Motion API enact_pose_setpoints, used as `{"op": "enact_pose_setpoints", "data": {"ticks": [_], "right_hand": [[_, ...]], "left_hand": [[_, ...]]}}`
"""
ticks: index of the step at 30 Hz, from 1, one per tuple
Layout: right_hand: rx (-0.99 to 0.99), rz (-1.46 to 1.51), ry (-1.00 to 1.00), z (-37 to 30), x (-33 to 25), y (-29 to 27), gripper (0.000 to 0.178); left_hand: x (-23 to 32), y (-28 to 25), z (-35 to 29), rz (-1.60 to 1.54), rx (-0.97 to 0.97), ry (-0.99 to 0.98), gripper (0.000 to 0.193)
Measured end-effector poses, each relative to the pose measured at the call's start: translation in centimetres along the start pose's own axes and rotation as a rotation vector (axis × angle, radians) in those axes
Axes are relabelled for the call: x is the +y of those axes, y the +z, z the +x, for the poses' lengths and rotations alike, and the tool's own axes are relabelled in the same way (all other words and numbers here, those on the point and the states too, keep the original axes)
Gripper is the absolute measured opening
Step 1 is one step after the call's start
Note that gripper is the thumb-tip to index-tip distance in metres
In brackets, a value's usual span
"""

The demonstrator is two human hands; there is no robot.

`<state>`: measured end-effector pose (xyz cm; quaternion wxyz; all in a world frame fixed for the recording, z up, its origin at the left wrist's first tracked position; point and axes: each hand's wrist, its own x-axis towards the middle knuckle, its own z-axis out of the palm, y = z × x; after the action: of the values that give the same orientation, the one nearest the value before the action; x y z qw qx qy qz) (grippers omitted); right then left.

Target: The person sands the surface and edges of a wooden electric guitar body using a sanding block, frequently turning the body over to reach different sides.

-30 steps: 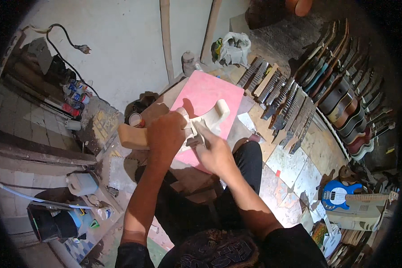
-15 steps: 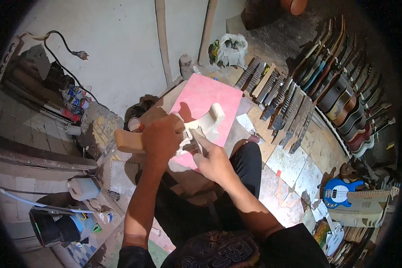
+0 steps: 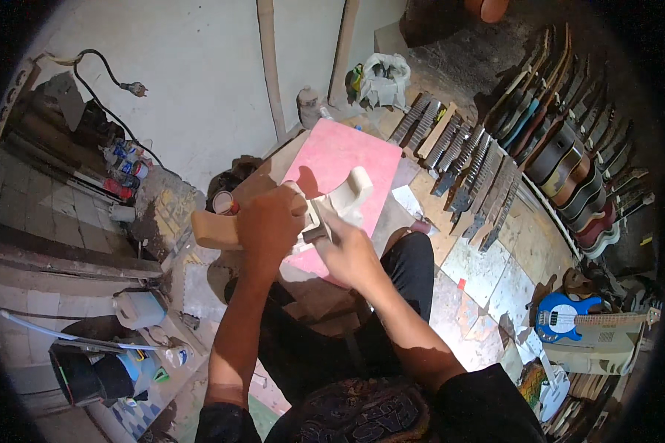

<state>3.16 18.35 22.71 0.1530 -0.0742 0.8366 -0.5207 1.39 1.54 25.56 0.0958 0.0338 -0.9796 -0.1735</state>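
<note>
Containers first: black bucket (image 3: 89,376) at lower left, contents too dark to tell; white jug (image 3: 139,308) just above it, capped; small cans (image 3: 125,166) by the wall, too small to read; white bag (image 3: 384,77) at the top with something green poking out

My left hand (image 3: 270,227) is clamped over the wood body (image 3: 273,221), fingers wrapped around its middle, holding it above my lap. The body's pale horn (image 3: 355,193) sticks out to the right over the pink board (image 3: 343,173), its blunt end out to the left. My right hand (image 3: 347,255) is closed on a small grey block (image 3: 319,232), pressed against the body's edge just beside my left hand

Necks (image 3: 458,166) lie in a row on the floor at right, a blue bass (image 3: 561,317) further down

Versus one second ago: both hands keep the same grip, right hand sits a touch lower along the edge, body barely shifted
</note>
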Motion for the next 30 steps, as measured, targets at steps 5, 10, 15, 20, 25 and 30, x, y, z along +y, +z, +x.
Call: {"op": "enact_pose_setpoints", "data": {"ticks": [5,10,15,20,25,30], "right_hand": [[0.086,0.043,-0.091,0.7,1.1,1.0,0.064],[0.113,0.054,-0.184,-1.5,1.9,1.8,0.063],[0.105,0.061,-0.097,1.8,0.8,0.8,0.061],[-0.008,0.062,-0.115,-2.5,2.7,-0.7,0.058],[-0.274,-0.069,0.016,-4.3,3.6,-4.1,0.069],[-0.446,-0.242,-0.128,-4.1,0.9,-4.9,0.101]], "left_hand": [[-0.1,1.0,-0.5,0.061,0.027,0.019,0.012],[-0.4,-0.3,0.0,0.027,0.015,-0.008,0.023],[0.3,1.0,-0.3,-0.006,0.060,-0.015,0.025],[-0.6,-0.9,0.1,0.086,0.015,-0.018,0.018],[-0.4,-0.2,-0.6,0.024,0.008,0.013,0.022],[-0.8,0.6,-0.7,0.031,0.055,0.018,0.022]]}}
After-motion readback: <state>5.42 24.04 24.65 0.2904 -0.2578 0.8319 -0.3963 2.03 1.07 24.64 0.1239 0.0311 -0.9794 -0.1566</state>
